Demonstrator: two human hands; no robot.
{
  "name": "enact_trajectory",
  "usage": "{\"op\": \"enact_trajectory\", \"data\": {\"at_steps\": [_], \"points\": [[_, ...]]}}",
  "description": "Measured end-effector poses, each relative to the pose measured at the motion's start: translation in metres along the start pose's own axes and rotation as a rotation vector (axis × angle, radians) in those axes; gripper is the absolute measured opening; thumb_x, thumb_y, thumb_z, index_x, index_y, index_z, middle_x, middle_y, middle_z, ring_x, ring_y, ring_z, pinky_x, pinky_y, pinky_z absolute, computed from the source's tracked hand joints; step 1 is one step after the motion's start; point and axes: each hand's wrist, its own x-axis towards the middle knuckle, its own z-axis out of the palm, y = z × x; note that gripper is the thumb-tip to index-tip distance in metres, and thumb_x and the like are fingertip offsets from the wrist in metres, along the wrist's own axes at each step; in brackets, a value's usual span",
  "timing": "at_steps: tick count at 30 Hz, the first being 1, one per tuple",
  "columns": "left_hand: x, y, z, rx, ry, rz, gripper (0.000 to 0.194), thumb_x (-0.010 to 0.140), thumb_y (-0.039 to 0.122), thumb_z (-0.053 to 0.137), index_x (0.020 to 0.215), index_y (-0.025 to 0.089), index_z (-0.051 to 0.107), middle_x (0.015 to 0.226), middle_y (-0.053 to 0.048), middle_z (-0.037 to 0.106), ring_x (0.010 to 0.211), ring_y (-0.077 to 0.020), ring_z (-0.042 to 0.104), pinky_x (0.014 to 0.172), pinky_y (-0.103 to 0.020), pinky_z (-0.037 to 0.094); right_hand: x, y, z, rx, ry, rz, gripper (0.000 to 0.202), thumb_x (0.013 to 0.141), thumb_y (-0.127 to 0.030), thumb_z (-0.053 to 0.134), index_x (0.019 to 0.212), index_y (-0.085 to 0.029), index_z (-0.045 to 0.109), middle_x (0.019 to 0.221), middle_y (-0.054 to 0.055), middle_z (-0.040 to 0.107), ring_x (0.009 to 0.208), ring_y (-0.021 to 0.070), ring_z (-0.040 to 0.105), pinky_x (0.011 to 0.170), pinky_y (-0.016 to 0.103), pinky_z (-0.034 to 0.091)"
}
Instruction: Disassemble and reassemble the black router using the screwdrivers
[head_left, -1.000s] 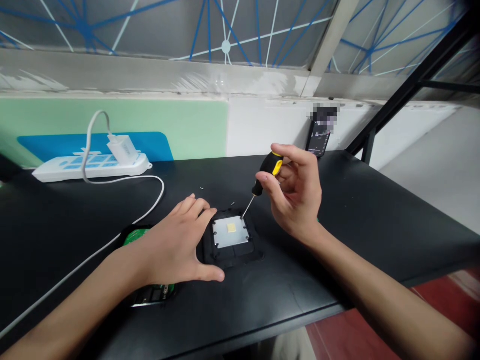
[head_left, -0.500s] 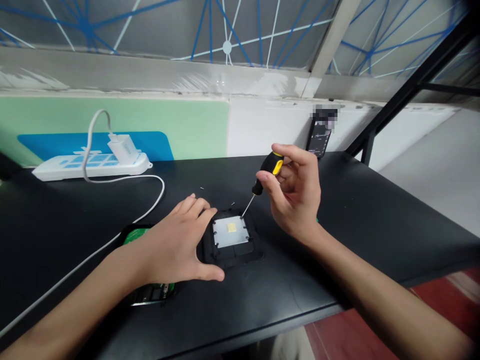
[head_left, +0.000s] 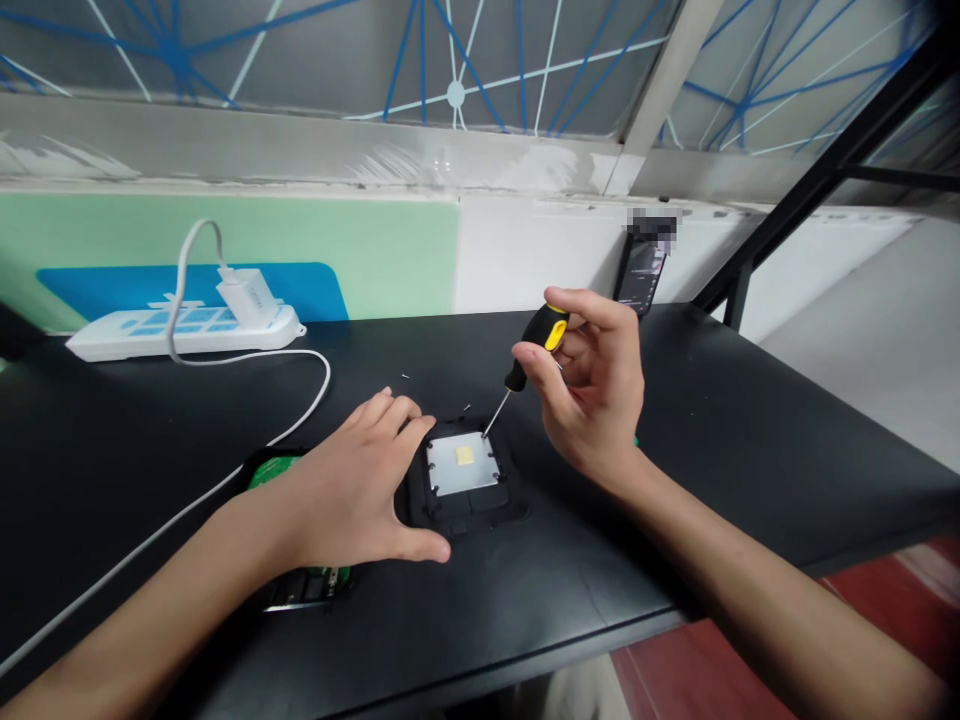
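Observation:
A black and yellow screwdriver (head_left: 541,338) is pinched between the thumb and fingers of my right hand (head_left: 596,385). Its shaft slants down to the left, and its tip meets the far right corner of a silvery metal plate (head_left: 450,476). This plate, with a small pale yellow pad (head_left: 464,455) on it, sits in a black plastic housing (head_left: 480,518) lying flat. My left hand (head_left: 360,480) spans the housing's left side, fingers at the far edge and thumb at the near edge. Small dark screw spots line the plate's edges.
Under my left forearm lies a green circuit board (head_left: 271,470) in a black frame, partly hidden. Loose screws (head_left: 405,376) lie beyond the housing. A white power strip (head_left: 187,335) with a charger (head_left: 247,297) and cable (head_left: 328,375) stands back left; a phone (head_left: 640,275) leans against the wall.
Almost nothing differs. Both hands, the screwdriver and the housing keep their places, with only a very slight shift of the whole view.

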Motion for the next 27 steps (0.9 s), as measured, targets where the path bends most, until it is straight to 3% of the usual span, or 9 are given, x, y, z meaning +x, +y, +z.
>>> {"op": "enact_trajectory", "data": {"at_steps": [7,12,23,27], "points": [[0.0,-0.001,0.001,-0.014,-0.001,-0.003,0.109,0.069,0.081,0.073,0.147,0.008,0.05,0.142,-0.021,0.054,0.141,-0.049,0.04,0.122,-0.063,0.025,0.001,0.002,0.001,0.017,0.014,-0.02,0.035,0.099,-0.042,0.059,0.131,-0.033,0.049,0.102,0.003,0.055,0.071,0.0151,0.061,0.069,0.037,0.062],[0.0,-0.002,0.004,-0.01,0.022,0.009,0.108,0.069,0.08,0.074,0.147,0.009,0.051,0.141,-0.02,0.054,0.141,-0.0483,0.041,0.122,-0.063,0.027,0.003,0.01,0.006,0.179,0.097,-0.137,0.039,0.093,-0.031,0.071,0.128,-0.032,0.056,0.095,0.0,0.054,0.066,0.0116,0.053,0.064,0.033,0.057],[0.0,-0.002,0.004,-0.014,0.02,0.004,0.109,0.067,0.079,0.075,0.147,0.009,0.051,0.141,-0.02,0.055,0.141,-0.0492,0.04,0.122,-0.064,0.026,0.006,0.012,0.007,0.256,0.07,-0.147,0.041,0.091,-0.027,0.073,0.128,-0.034,0.059,0.096,0.002,0.054,0.066,0.0117,0.054,0.063,0.032,0.058],[0.0,-0.001,0.003,-0.004,-0.011,-0.01,0.11,0.069,0.081,0.073,0.148,0.008,0.049,0.143,-0.021,0.053,0.143,-0.0496,0.038,0.123,-0.064,0.025,0.007,0.008,0.006,0.226,0.031,-0.146,0.036,0.095,-0.024,0.066,0.13,-0.033,0.059,0.096,0.002,0.057,0.066,0.0121,0.055,0.066,0.034,0.06]]}}
